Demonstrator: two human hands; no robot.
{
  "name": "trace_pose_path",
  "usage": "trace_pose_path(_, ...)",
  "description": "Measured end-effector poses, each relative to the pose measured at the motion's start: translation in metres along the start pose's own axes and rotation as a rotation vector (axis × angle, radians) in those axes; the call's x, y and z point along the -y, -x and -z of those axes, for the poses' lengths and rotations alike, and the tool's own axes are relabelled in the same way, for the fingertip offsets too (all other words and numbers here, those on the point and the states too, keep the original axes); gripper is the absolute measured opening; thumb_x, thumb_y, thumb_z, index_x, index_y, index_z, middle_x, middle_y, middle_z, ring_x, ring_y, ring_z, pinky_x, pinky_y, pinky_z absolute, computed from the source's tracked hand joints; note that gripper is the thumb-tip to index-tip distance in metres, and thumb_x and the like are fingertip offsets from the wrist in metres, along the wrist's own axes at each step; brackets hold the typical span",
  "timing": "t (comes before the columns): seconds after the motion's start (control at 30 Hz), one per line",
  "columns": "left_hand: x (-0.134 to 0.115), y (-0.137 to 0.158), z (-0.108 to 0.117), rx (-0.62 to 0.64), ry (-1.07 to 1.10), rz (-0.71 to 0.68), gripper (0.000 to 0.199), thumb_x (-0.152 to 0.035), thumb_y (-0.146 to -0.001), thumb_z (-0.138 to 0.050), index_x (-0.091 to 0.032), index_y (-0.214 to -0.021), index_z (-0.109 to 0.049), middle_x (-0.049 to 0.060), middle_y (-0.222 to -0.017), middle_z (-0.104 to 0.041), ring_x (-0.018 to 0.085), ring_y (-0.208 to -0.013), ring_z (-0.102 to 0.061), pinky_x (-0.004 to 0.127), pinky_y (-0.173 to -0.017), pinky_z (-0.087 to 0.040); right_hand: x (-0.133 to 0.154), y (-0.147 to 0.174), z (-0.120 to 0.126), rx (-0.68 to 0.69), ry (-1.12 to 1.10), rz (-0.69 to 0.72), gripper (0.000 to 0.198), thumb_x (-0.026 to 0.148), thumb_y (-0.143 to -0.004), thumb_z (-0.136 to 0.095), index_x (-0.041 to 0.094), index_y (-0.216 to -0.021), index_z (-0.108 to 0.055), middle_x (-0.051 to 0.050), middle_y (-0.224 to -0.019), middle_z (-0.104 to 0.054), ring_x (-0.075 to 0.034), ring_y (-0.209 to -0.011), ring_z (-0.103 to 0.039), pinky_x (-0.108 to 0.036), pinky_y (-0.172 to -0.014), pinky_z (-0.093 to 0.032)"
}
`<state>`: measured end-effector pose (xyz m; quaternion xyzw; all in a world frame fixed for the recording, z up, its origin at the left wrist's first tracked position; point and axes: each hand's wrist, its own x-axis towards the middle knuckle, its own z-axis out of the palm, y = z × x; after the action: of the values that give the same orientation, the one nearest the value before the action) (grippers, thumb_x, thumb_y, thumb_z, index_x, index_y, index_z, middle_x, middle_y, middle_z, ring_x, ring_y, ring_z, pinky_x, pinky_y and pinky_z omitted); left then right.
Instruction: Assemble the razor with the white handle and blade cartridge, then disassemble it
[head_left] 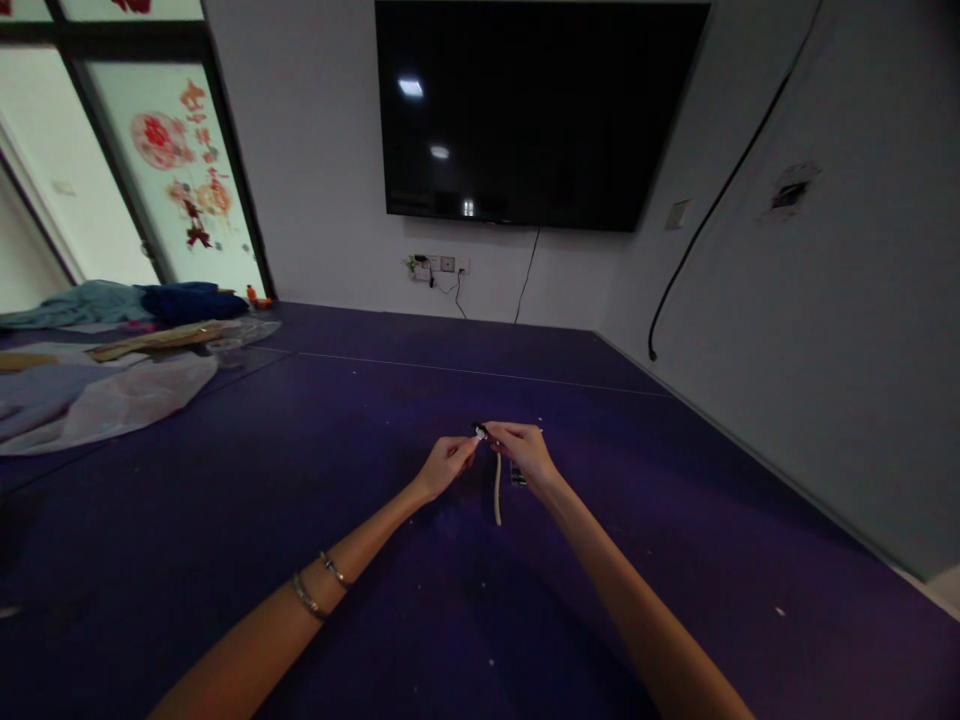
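My left hand (448, 465) and my right hand (523, 448) meet over the purple surface, fingertips pinched together. Between them is a small black-and-white piece (481, 431), too small to make out its kind. Both hands appear closed on it. A short cream-coloured cord or strip (498, 490) runs down below the right hand; whether it joins the piece is hidden. Just under the right hand shows a small dark rectangular object (517, 473) with light markings, partly covered by the fingers. Two bracelets (309, 597) circle my left forearm.
The purple surface (360, 600) carries scattered pale specks. Clear plastic sheeting (142, 400) and folded blue cloth (191, 302) lie at the left. A large television (540, 115) hangs on the far wall above sockets (448, 264). A black cable (705, 225) hangs down the right wall.
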<state>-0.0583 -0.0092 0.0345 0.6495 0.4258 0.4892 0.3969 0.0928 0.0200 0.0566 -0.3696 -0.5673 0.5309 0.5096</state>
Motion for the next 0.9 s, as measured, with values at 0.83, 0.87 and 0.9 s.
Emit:
trace_pose_path(0.83, 0.001, 0.001, 0.004, -0.092, -0.017, -0.106, 0.046, -0.051, -0.08, -0.043, -0.015, -0.051, -0.043, -0.006, -0.045, -0.032, 0.005, -0.041, -0.029, 0.02, -0.04, -0.02, 0.0, 0.001, 0.0, -0.095, 0.086, 0.072, 0.033, 0.04, -0.068, -0.062, 0.014, -0.086, -0.072, -0.009, -0.081, -0.072, -0.022, -0.081, -0.065, -0.03, -0.067, -0.048)
trace_pose_path(0.87, -0.002, 0.001, 0.005, -0.083, 0.007, -0.107, 0.046, -0.051, -0.08, -0.044, -0.015, -0.051, -0.044, -0.006, -0.044, -0.032, 0.005, -0.039, -0.028, 0.02, -0.039, -0.02, -0.003, -0.001, 0.001, -0.098, 0.112, 0.085, 0.033, 0.04, -0.069, -0.061, 0.014, -0.087, -0.072, -0.009, -0.082, -0.072, -0.022, -0.081, -0.065, -0.031, -0.068, -0.049)
trace_pose_path(0.9, -0.006, 0.0, 0.006, -0.081, 0.039, -0.105, 0.046, -0.051, -0.079, -0.045, -0.015, -0.051, -0.044, -0.006, -0.042, -0.031, 0.005, -0.038, -0.028, 0.019, -0.038, -0.019, -0.007, -0.003, 0.003, -0.098, 0.15, 0.11, 0.033, 0.039, -0.07, -0.06, 0.014, -0.087, -0.072, -0.009, -0.083, -0.072, -0.022, -0.081, -0.066, -0.031, -0.07, -0.049)
